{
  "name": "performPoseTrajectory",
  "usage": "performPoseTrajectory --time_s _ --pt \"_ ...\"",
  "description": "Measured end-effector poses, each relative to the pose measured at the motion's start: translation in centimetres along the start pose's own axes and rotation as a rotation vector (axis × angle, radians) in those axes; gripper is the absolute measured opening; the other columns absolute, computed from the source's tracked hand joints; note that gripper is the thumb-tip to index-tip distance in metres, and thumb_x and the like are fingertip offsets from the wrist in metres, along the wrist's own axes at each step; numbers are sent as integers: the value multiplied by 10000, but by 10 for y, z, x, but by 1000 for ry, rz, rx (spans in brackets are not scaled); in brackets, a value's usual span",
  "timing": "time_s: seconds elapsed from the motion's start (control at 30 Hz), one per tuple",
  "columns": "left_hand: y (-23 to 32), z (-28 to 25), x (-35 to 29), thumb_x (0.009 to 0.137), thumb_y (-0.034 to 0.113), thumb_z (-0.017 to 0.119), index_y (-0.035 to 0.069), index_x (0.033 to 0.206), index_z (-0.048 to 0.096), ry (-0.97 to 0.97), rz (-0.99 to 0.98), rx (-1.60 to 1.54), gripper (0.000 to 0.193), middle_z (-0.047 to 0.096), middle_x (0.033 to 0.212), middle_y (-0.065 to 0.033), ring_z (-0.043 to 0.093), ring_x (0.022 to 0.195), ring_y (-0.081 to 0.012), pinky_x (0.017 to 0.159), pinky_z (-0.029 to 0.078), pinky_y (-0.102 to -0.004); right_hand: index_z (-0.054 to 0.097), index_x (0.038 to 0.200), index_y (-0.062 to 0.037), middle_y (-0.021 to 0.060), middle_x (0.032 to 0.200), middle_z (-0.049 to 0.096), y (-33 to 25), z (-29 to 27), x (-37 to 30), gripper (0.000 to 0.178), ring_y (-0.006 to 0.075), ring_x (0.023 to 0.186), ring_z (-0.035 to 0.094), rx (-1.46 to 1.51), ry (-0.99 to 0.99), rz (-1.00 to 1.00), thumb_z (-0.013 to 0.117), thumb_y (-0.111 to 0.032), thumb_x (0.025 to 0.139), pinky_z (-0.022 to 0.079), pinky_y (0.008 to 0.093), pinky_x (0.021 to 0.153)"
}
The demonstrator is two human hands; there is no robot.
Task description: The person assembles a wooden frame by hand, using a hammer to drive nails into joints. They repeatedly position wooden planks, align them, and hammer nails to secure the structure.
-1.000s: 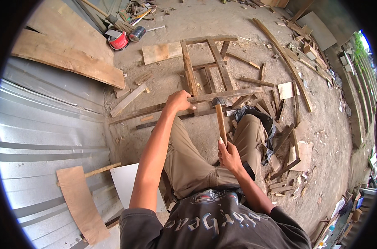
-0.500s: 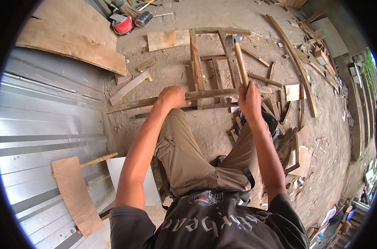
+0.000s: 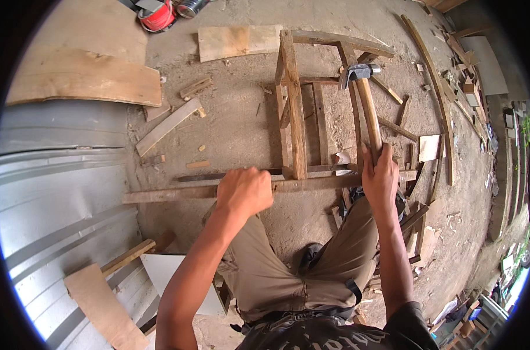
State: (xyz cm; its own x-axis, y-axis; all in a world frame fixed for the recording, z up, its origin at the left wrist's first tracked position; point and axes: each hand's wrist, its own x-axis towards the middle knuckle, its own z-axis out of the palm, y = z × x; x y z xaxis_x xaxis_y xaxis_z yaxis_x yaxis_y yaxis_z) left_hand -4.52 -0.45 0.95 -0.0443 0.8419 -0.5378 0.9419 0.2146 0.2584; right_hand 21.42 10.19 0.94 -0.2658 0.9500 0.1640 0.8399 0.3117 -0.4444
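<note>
One wooden frame (image 3: 294, 105) sits on the dirt floor (image 3: 235, 125) at 1 o'clock from the centre of my view, its left post running down to meet a long wooden bar (image 3: 317, 185) that crosses from 9 to 3 o'clock. I have the left grip (image 3: 244, 192) closed over that bar, close to the centre, knuckles up. At 3 o'clock, my right grip (image 3: 380, 181) is clenched round the handle of a hammer (image 3: 367, 111), its head toward 12 from that grip and overlapping the frame's right side; whether they touch, I cannot tell. Farther out I see a pale board (image 3: 240, 44) near 12, a red bucket (image 3: 157, 20) at 11 and metal sheeting (image 3: 55, 227) between 8 and 9.
</note>
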Motion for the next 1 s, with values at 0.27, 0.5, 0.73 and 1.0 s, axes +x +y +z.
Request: performPoseTrajectory --time_s 0.27,0.5,0.73,1.0 --pt "-3 6 -3 722 86 572 65 659 673 148 80 23 120 673 646 -189 707 603 -275 564 560 -403 474 997 30 235 678 587 2 4 1 249 440 597 604 -41 3 -32 655 -124 924 437 452 501" --pt "-4 3 -2 706 84 582 65 628 664 135 86 8 115 667 631 -187 702 586 -268 556 556 -402 487 1009 36 238 666 587 -5 -1 6 251 442 610 613 -38 -50 58 638 -153 939 440 458 503" --pt "-3 4 -2 672 104 651 46 680 684 90 54 3 67 672 660 -195 700 639 -322 627 553 -414 499 929 23 236 653 590 -6 0 6 251 420 599 625 -43 4 -50 615 -198 957 456 450 516" --pt "0 -1 -6 694 149 698 24 762 694 106 38 -8 142 689 782 -229 702 799 -366 761 547 -447 514 885 47 260 761 628 -10 -5 9 511 441 738 641 -67 -111 84 755 -397 809 491 478 650"
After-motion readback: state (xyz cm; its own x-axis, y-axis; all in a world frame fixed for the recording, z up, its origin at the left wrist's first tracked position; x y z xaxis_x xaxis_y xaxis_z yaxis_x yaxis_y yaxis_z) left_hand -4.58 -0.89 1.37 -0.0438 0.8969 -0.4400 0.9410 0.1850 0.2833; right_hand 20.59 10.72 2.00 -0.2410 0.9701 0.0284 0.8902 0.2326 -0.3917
